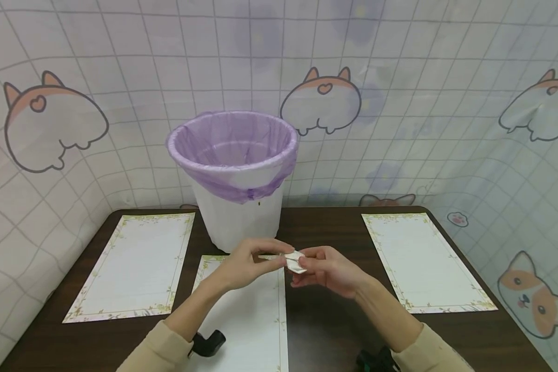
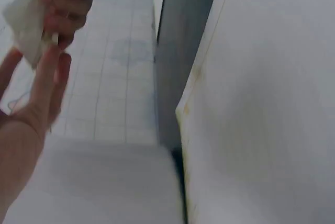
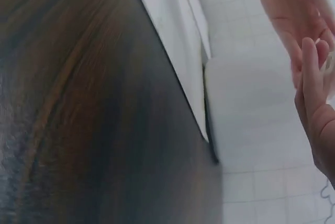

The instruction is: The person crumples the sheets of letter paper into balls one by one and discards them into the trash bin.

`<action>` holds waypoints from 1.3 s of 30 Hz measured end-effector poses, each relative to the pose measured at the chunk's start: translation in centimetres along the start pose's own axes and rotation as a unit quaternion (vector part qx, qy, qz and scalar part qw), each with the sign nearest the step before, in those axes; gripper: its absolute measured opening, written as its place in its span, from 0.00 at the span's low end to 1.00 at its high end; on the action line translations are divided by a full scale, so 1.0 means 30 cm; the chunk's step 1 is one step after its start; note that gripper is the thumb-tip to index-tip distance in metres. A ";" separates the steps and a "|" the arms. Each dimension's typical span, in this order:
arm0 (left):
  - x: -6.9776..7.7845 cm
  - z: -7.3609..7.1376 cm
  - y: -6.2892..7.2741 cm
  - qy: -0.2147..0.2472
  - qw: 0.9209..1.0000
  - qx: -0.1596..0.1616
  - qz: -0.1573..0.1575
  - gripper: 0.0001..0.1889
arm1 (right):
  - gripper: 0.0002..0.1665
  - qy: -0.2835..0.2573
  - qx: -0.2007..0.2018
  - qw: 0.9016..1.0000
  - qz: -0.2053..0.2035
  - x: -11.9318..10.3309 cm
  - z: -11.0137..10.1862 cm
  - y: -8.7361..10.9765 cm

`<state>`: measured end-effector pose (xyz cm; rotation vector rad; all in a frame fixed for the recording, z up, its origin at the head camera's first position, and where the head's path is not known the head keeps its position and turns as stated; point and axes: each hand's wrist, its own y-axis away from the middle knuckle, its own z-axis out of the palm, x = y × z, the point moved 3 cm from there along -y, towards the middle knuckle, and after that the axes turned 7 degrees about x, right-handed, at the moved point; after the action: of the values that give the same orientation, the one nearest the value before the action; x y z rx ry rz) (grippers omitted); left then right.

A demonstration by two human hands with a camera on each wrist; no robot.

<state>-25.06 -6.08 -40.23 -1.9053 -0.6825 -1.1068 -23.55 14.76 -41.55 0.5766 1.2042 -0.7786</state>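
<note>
A small folded piece of white paper [image 1: 295,262] is between the two hands, above the table in front of the bin. My left hand [image 1: 251,263] pinches its left side between thumb and fingers. From the other side, my right hand [image 1: 327,271] holds it with the thumb on top and the fingers curled beneath. In the left wrist view the white paper [image 2: 25,25] looks creased and angular, with fingers of both hands around it. At the right edge of the right wrist view, the two hands meet and mostly hide it.
A white bin [image 1: 242,217] lined with a purple bag [image 1: 242,181] stands at the back of the dark table [image 1: 325,227]. Bordered sheets lie at left [image 1: 135,263], centre [image 1: 246,315] and right [image 1: 423,258]. A patterned curtain [image 1: 400,103] surrounds the table.
</note>
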 end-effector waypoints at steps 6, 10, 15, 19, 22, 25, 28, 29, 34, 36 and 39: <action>-0.017 0.017 0.008 0.078 0.985 0.082 -0.130 0.15 | 0.24 0.093 0.040 0.994 -0.030 -0.007 0.011 -0.012; -0.021 0.030 0.006 0.100 0.972 0.120 -0.174 0.20 | 0.27 0.148 0.087 0.984 -0.046 -0.011 0.020 -0.014; -0.024 0.043 0.001 0.123 0.964 0.152 -0.181 0.21 | 0.31 0.184 0.137 0.971 -0.069 -0.008 0.029 -0.015; -0.023 0.050 0.003 0.132 0.962 0.179 -0.158 0.20 | 0.34 0.186 0.157 0.967 -0.076 0.000 0.030 -0.013; -0.019 0.050 0.005 0.133 0.961 0.203 -0.136 0.20 | 0.34 0.164 0.154 0.971 -0.085 0.002 0.034 -0.013; -0.015 0.049 0.006 0.132 0.959 0.221 -0.116 0.20 | 0.33 0.149 0.154 0.972 -0.099 0.000 0.040 -0.016; -0.011 0.046 0.006 0.125 0.959 0.232 -0.100 0.20 | 0.30 0.154 0.170 0.967 -0.112 -0.002 0.045 -0.021; -0.010 0.045 0.006 0.123 0.960 0.233 -0.095 0.19 | 0.29 0.164 0.180 0.963 -0.116 -0.002 0.046 -0.023; -0.007 0.036 0.003 0.108 0.965 0.230 -0.071 0.20 | 0.26 0.210 0.224 0.941 -0.142 -0.006 0.053 -0.023; -0.006 0.032 0.002 0.095 0.966 0.231 -0.066 0.20 | 0.26 0.216 0.237 0.934 -0.157 -0.012 0.056 -0.023; -0.004 0.028 0.003 0.069 0.965 0.244 -0.068 0.18 | 0.25 0.221 0.251 0.925 -0.178 -0.020 0.061 -0.026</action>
<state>-24.66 -5.40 -40.60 -1.3674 -0.9208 -1.0271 -23.18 13.03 -40.45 1.0093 1.5577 -1.3377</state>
